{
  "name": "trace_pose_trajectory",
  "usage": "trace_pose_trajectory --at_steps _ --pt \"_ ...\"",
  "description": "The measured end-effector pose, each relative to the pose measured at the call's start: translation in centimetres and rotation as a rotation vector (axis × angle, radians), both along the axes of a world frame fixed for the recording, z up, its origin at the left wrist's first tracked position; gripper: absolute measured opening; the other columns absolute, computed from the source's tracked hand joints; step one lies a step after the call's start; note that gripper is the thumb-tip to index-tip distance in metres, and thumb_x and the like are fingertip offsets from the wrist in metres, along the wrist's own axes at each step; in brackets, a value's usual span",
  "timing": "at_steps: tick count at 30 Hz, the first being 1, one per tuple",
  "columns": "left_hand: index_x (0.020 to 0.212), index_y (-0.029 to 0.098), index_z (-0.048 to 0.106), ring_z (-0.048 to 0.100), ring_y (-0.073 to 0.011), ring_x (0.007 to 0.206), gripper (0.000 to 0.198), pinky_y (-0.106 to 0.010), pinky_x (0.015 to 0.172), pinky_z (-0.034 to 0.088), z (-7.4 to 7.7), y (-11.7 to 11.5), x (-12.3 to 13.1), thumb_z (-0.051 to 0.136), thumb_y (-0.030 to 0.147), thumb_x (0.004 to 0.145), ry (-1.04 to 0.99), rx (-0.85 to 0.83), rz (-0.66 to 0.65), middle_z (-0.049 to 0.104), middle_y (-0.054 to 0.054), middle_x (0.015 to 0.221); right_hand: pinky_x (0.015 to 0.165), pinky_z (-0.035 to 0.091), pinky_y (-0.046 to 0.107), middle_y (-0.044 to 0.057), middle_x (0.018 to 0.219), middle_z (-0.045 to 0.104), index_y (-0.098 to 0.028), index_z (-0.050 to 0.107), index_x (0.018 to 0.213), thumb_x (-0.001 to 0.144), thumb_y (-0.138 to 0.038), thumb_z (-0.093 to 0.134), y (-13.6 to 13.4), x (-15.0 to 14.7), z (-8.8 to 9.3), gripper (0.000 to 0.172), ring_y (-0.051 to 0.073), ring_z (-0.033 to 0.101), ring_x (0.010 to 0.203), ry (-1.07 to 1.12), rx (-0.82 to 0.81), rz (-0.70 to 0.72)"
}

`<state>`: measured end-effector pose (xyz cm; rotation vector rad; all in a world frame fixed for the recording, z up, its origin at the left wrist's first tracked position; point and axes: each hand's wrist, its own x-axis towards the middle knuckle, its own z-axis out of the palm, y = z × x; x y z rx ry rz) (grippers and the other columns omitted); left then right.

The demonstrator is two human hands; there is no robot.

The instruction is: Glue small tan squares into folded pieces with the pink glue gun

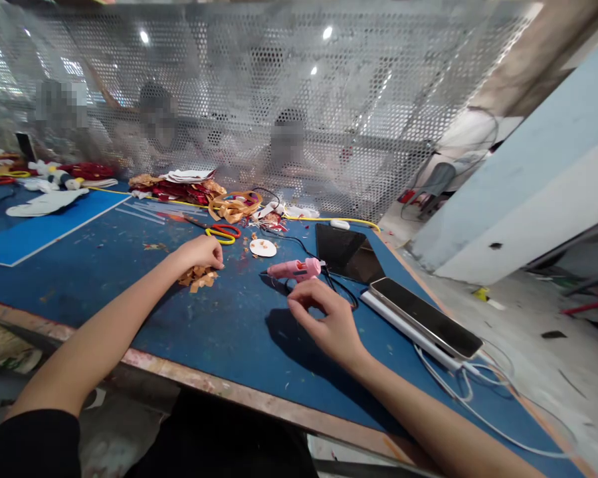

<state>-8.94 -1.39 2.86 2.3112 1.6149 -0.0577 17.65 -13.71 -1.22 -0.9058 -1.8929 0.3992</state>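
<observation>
Nearest my camera, a black sleeve (32, 443) leads to the left hand (202, 252), curled over folded brown pieces (199, 279) on the blue table (219, 352); I can't tell whether it grips any. They look thin, light and crushable, best lifted by an edge. The right hand (331, 320) loops thumb towards forefinger, nothing visible in it, beside the rigid-looking pink glue gun (293, 269).
</observation>
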Motion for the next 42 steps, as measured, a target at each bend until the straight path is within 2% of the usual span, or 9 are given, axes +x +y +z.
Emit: trace_pose_trajectory --at_steps 5,9,12,17,24,27,31,35,42 --pt "0.072 0.015 0.069 0.063 -0.0147 0.07 0.01 -0.025 0.066 0.046 0.6 -0.3 0.3 0.069 0.022 0.078 -0.133 0.042 -0.018 0.069 -0.002 0.072 0.056 0.04 0.028 0.001 0.074 0.055 -0.022 0.056 0.078 0.086 -0.021 0.055 0.7 1.2 0.0 0.008 0.014 0.048 0.061 0.202 0.196 -0.274" --pt "0.078 0.016 0.073 0.063 -0.0148 0.073 0.012 -0.023 0.066 0.042 1.7 -1.6 1.8 0.064 0.024 0.077 -0.326 0.075 -0.1 0.072 -0.002 0.079 0.069 0.044 0.033 0.004 0.089 0.054 -0.022 0.055 0.093 0.079 -0.027 0.062 2.5 2.4 -0.4 0.016 0.018 0.051 0.077 0.198 0.153 -0.453" --pt "0.081 0.017 0.074 0.064 -0.0147 0.076 0.015 -0.023 0.069 0.044 1.6 -3.3 3.8 0.067 0.03 0.076 -0.419 -0.01 -0.222 0.073 -0.002 0.081 0.077 0.046 0.036 0.008 0.102 0.056 -0.021 0.054 0.104 0.074 -0.03 0.066 3.8 3.0 -1.0 0.034 0.022 0.054 0.09 0.098 0.03 -0.42" --pt "0.071 0.019 0.075 0.061 -0.0122 0.063 0.007 -0.021 0.062 0.042 -0.3 -5.8 6.5 0.074 0.025 0.069 -0.425 -0.198 -0.341 0.071 0.001 0.067 0.073 0.045 0.035 0.007 0.09 0.062 -0.02 0.061 0.088 0.072 -0.033 0.067 4.9 3.6 -2.0 0.022 0.024 0.058 0.085 -0.179 -0.049 -0.329" --pt "0.073 0.016 0.069 0.059 -0.0103 0.051 0.01 -0.021 0.055 0.042 -0.5 -5.1 5.8 0.066 0.025 0.075 -0.431 -0.333 -0.209 0.069 0.0 0.064 0.054 0.037 0.029 0.004 0.073 0.063 -0.018 0.059 0.091 0.08 -0.031 0.053 4.4 3.5 -1.5 0.018 0.018 0.052 0.059 -0.183 -0.066 -0.41" --pt "0.07 0.015 0.064 0.055 -0.0092 0.044 0.015 -0.021 0.049 0.039 -0.4 -4.5 5.3 0.064 0.028 0.076 -0.428 -0.387 -0.139 0.065 0.001 0.059 0.048 0.035 0.028 -0.001 0.056 0.053 -0.021 0.055 0.075 0.076 -0.041 0.059 4.0 3.5 -0.6 0.02 0.017 0.046 0.051 -0.117 -0.045 -0.504" --pt "0.067 0.016 0.06 0.052 -0.0083 0.041 0.019 -0.021 0.045 0.034 -0.7 -4.7 5.6 0.067 0.031 0.075 -0.43 -0.415 -0.098 0.062 0.002 0.052 0.045 0.032 0.027 -0.003 0.046 0.044 -0.024 0.042 0.054 0.068 -0.043 0.065 3.7 4.0 -0.3 0.033 0.014 0.043 0.044 -0.148 0.086 -0.579" --pt "0.065 0.015 0.059 0.053 -0.0086 0.041 0.018 -0.02 0.044 0.035 -1.1 -5.0 6.0 0.069 0.029 0.073 -0.42 -0.44 -0.085 0.062 0.003 0.05 0.046 0.032 0.026 -0.001 0.047 0.048 -0.023 0.042 0.053 0.069 -0.033 0.058 3.6 4.4 -0.6 0.025 0.013 0.044 0.042 -0.325 0.335 -0.477" --pt "0.064 0.014 0.061 0.052 -0.0066 0.039 0.018 -0.018 0.043 0.035 -1.7 -4.9 6.2 0.07 0.028 0.071 -0.423 -0.454 -0.081 0.063 0.003 0.051 0.048 0.031 0.025 0.001 0.055 0.059 -0.021 0.051 0.059 0.068 -0.02 0.05 3.3 3.7 -1.2 0.009 0.013 0.051 0.048 -0.427 0.464 -0.373"
